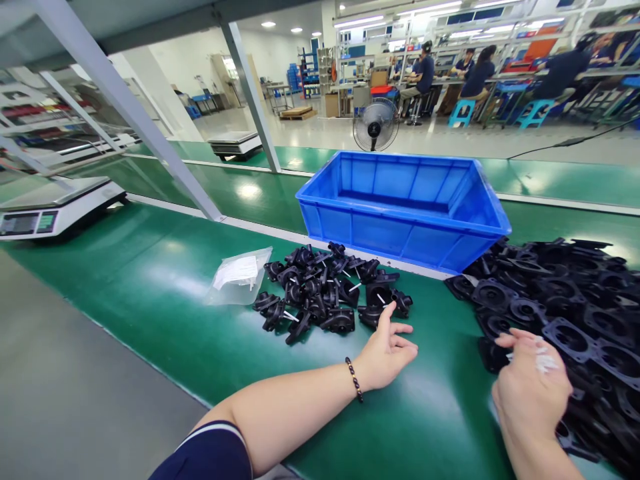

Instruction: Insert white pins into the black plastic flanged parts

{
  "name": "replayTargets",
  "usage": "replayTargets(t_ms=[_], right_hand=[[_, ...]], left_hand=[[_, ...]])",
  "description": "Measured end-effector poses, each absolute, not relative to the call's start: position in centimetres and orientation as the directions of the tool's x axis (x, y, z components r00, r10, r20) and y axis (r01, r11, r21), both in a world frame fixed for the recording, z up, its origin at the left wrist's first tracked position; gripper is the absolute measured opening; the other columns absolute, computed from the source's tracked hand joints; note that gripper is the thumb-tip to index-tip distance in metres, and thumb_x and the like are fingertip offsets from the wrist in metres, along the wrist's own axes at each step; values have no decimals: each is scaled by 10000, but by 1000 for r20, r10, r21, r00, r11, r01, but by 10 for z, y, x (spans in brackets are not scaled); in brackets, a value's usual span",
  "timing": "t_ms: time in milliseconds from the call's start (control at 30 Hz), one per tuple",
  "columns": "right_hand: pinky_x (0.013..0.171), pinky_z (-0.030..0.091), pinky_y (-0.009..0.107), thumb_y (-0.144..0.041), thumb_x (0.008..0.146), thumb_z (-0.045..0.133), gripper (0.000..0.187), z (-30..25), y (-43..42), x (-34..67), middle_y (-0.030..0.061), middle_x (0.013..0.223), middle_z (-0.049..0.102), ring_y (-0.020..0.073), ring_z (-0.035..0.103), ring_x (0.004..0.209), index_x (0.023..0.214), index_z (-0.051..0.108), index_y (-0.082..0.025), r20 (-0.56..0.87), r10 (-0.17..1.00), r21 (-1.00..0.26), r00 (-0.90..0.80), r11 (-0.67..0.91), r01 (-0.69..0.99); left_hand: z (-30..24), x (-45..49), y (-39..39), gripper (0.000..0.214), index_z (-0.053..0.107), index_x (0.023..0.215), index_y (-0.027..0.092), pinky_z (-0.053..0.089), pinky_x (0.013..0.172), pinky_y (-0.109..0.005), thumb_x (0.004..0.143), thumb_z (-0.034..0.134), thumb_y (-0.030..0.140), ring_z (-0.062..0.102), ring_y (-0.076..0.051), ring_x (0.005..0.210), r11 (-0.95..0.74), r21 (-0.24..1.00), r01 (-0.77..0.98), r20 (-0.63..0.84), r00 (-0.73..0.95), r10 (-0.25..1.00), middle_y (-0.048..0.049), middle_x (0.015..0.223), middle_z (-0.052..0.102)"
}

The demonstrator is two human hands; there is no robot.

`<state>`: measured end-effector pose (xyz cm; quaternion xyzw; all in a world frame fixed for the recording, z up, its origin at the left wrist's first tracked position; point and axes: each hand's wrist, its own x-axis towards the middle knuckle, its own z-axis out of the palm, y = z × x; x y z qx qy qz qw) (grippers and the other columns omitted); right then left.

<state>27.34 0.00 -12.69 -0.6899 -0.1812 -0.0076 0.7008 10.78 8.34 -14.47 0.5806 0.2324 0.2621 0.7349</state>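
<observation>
Pinching a clump of white bits [543, 360] at the fingertips of the right hand [530, 390], knuckles up, over the near edge of the big heap [575, 313] of black moulded parts: flat flanged frames with a round ring in the middle, piled loose at the right of the green tabletop [150, 293]. Holding the left hand [387, 350] open and empty, fingers loosely spread, thumb up, just short of a smaller pile [325, 293] of chunkier black parts, several with a thin white pin sticking out. Wearing a dark bead bracelet [354, 380] on that wrist. Left of the smaller pile, just beside it, a clear bag [240, 275] with a printed slip inside, print too small to read. Behind both piles, a blue bin [405, 207], ribbed along its walls. Far left, a scale [50, 207], display unreadable; farther back a second scale [235, 143], a fan [375, 125], and people [475, 73] seated at benches.
</observation>
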Motion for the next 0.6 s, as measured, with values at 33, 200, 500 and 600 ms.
replayTargets(t_ms=[33, 200, 500, 600], right_hand=[[864, 405, 307, -377, 804, 501, 296, -131, 1, 271, 59, 782, 552, 116, 527, 755, 921, 578, -116, 243, 275, -970, 930, 50, 238], [916, 408, 371, -442, 705, 618, 361, -146, 6, 258, 8, 661, 511, 96, 521, 687, 839, 526, -119, 106, 625, -978, 773, 204, -31], [410, 370, 200, -466, 693, 630, 419, -139, 2, 255, -5, 600, 462, 70, 420, 466, 931, 498, -147, -151, 834, -950, 530, 25, -311], [336, 197, 140, -441, 660, 664, 515, -138, 3, 255, -16, 627, 465, 14, 277, 383, 1054, 489, -160, -197, 826, -947, 529, -21, -320]], left_hand=[[-145, 108, 83, 901, -37, 1400, 174, 462, 789, -315, 733, 568, 207, 556, -162, 926, 181, 977, -116, -31, 758, 652, -201, 1219, 395], [-150, 104, 82, 911, -78, 1397, 222, 431, 890, -365, 741, 554, 213, 429, -213, 1159, -47, 993, -108, 114, 768, 631, -178, 1384, 240], [-146, 101, 85, 340, 551, 1107, 125, 360, 969, -327, 783, 453, 146, 461, -173, 1074, -702, 709, 59, 415, 771, 483, -76, 1138, 556], [-144, 101, 84, 324, 578, 1096, 140, 394, 880, -337, 792, 497, 216, 463, -183, 945, -748, 649, 139, 384, 789, 479, -70, 1002, 586]])
